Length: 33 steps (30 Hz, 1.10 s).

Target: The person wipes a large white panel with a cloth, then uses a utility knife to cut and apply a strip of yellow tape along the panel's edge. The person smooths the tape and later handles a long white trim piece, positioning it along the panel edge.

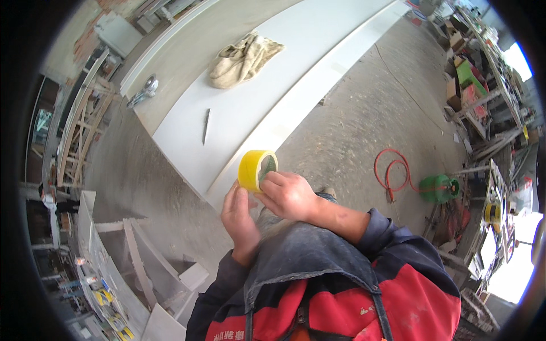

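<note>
Between my two hands is a roll of yellow tape (pixel 251 169), tilted so its hollow core faces right. My left hand (pixel 239 219) grips its lower edge, thumb and fingers closed on it from below. My right hand (pixel 290 196) holds the right side, with its fingertips at the core's rim; they partly hide the opening. Just ahead lies a long white panel (pixel 239 119). On it rest a crumpled beige cloth (pixel 242 59) and a thin pen-like tool (pixel 207 127).
A handheld power tool (pixel 145 91) sits at the panel's left end. On the floor at right are a green gas cylinder (pixel 438 188) and a coiled red hose (pixel 392 170). Cluttered shelves (pixel 483 96) line the right side; wooden frames (pixel 82 133) stand at left.
</note>
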Motion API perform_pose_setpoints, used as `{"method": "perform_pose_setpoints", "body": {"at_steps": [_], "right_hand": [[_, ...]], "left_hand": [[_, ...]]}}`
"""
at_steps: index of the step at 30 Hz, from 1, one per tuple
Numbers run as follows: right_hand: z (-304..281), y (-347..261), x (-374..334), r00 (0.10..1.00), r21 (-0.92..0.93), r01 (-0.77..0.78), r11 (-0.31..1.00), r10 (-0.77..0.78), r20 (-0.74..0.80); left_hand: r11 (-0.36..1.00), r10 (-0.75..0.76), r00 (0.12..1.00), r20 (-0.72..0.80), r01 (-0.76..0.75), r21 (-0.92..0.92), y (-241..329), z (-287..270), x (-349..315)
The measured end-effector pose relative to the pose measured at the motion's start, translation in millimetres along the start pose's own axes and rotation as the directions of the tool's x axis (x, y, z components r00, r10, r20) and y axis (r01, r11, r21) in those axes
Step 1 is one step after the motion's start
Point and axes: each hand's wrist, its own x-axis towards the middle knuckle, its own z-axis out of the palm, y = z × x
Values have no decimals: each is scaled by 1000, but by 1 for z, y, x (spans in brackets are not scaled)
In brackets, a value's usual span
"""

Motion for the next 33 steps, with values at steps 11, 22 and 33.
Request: {"method": "perform_pose_setpoints", "body": {"at_steps": [11, 22, 33], "right_hand": [[17, 4, 8, 767, 631, -639, 439, 430, 477], [16, 16, 3, 566, 370, -821, 433, 544, 619], [-8, 38, -43, 440, 470, -856, 216, 781, 444]], "left_hand": [[990, 37, 971, 236, -68, 124, -11, -35, 6], [229, 322, 862, 393, -473, 851, -14, -122, 117], [22, 424, 828, 368, -416, 909, -30, -127, 165]]}}
